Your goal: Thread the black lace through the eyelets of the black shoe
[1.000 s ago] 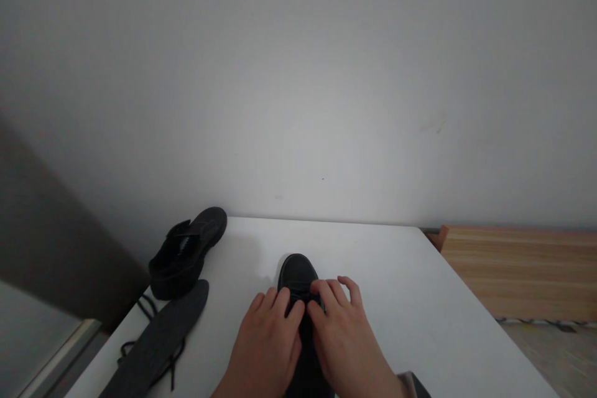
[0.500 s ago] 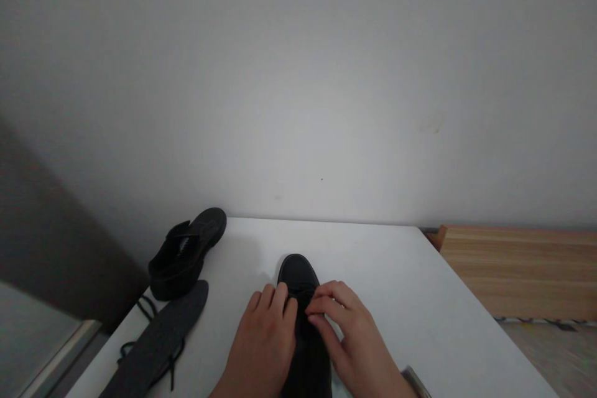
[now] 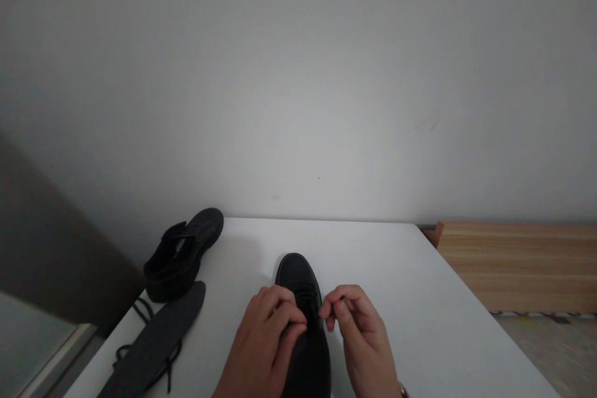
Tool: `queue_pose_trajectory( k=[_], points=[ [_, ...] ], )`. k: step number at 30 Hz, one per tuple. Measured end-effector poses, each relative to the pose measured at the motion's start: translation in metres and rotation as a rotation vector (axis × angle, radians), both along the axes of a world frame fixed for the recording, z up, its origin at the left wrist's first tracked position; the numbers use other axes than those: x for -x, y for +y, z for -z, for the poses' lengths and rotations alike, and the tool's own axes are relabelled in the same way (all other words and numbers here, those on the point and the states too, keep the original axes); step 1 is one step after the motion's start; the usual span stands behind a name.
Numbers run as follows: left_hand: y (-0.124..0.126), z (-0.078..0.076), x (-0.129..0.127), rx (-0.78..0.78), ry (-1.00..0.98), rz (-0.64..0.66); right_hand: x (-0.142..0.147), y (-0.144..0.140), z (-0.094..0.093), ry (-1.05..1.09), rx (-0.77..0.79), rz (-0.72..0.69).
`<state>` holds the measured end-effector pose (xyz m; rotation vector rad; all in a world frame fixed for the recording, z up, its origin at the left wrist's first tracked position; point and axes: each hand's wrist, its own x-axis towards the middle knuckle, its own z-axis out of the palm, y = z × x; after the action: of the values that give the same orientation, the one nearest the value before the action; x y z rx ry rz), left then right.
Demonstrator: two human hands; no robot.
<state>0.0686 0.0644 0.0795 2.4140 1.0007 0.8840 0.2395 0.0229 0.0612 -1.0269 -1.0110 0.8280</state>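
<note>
Shoe point(image 3: 301, 317): black, upright on the white table point(image 3: 420, 298), toe pointing away from the person toward the wall; it lies at the near middle of the table, between the two hands, its heel end running out of view at the bottom edge.
Left hand point(image 3: 263, 348): rests on the left side of the shoe, fingers point(image 3: 284, 314) curled and pressed together over the lacing area; thumb and forefinger meet on top of the shoe, but the dark lace under them cannot be made out clearly.
Right hand point(image 3: 361, 339): just beside the right side of the shoe, fingers bent inward; thumb and forefinger tips point(image 3: 329, 311) are pinched at the edge of the lacing area, apparently on a thin dark lace end, too small to tell for certain.
Second shoe point(image 3: 180, 255): black, at the far left corner of the table, tipped so that its opening faces the camera; well apart from the hands.
Insole point(image 3: 158, 342): dark grey, flat on the left part of the table, just near of the second shoe, long axis running toward the near left edge.
Lace point(image 3: 140, 317): black, loose, partly under the insole, looping out beside it.
Wall point(image 3: 298, 74): plain, pale, directly behind the table.
Wooden surface point(image 3: 513, 267): light brown, to the right of the table, lower down.
</note>
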Motion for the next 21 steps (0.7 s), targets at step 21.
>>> queue_pose_trajectory(
  k=[21],
  points=[
    [0.011, 0.014, 0.000, 0.370, -0.363, 0.108, 0.017, 0.007, -0.001, -0.024, 0.134, -0.185]
  ],
)
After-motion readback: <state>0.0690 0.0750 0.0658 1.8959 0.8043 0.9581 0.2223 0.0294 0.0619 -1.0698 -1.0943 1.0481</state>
